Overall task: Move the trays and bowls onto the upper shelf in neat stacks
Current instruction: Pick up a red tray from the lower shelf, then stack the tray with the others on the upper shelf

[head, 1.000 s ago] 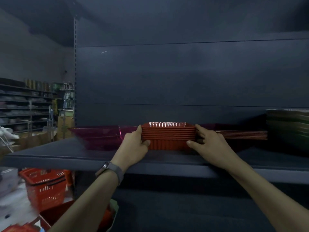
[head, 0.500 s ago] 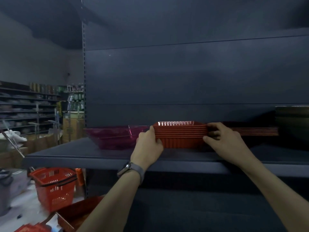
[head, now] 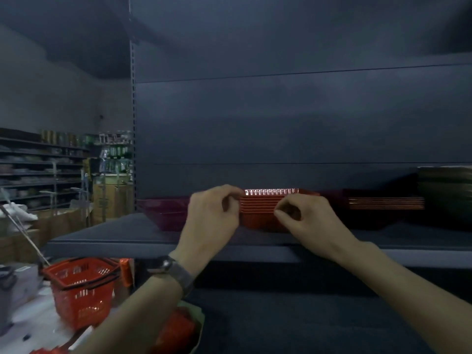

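- A watch [head: 176, 273] sits on the left wrist, low in the view, with a red shopping basket [head: 79, 290] on the floor to its left.
- The left hand [head: 212, 221] reaches up to the upper shelf [head: 115, 238]. Its fingers [head: 229, 196] are curled over the top left corner of the red tray stack [head: 260, 213] and grip it.
- The right hand [head: 311, 221] is at the front right of the same stack. Its fingers [head: 288, 204] are curled tight, and the thumb presses on the ribbed front, pinching the rims.
- The red tray stack stands upright on the upper shelf, between the two hands, a little back from the front edge.
- A magenta see-through bowl [head: 163, 213] stands on the shelf just left of the stack, partly hidden by the left hand.
- To the right, apart from the stack, lies a low pile of flat trays [head: 385, 203], and a taller dark green pile [head: 447, 195] stands at the far right.
- The dark back panel [head: 281, 123] rises behind everything on the shelf.
- Far off on the left are stocked store shelves [head: 38, 169] and a cardboard box [head: 112, 200].
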Tool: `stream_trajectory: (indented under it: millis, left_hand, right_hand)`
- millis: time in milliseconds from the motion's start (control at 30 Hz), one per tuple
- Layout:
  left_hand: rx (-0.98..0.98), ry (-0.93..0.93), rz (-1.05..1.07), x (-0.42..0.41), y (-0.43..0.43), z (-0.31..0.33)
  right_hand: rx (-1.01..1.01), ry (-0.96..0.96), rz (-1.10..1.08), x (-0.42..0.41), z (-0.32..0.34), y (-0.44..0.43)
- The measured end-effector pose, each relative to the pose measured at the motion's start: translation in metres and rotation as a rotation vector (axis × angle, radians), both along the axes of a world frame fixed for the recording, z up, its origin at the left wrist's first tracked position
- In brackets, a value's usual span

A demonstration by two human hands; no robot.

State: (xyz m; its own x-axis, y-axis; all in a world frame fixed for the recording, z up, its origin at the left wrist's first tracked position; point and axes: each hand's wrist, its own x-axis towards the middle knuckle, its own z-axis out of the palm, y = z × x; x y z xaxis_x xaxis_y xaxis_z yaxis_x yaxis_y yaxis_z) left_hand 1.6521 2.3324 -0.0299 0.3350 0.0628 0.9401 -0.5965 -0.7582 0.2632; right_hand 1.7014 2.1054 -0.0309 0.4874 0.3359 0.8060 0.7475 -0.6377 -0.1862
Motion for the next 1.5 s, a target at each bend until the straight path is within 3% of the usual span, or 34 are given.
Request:
stream_trajectory:
  millis: [133, 300, 433, 633, 1500]
  left_hand:
    - [0.056, -0.037, 0.119, -0.043, 0.062, 0.036]
    - [0.18, 0.332, 0.388, -0.066, 0.138, 0.054]
    - [0.246, 0.53, 0.428, -0.056, 0.163, 0.036]
    - [0.242, 0.525, 0.412, -0.031, 0.177, 0.019]
    - [0.151, 0.482, 0.422, 0.005, 0.171, 0.008]
  right_hand:
    - [-0.16, -0.046, 0.045, -0.013, 0.024, 0.056]
    - [-0.314, 0.02, -0.001, -0.017, 0.044, 0.111]
    - [-0.41, 0.112, -0.059, -0.009, 0.049, 0.13]
    - [-0.492, 0.14, -0.098, 0.001, 0.046, 0.141]
    - [-0.256, -0.071, 0.031, 0.025, 0.045, 0.134]
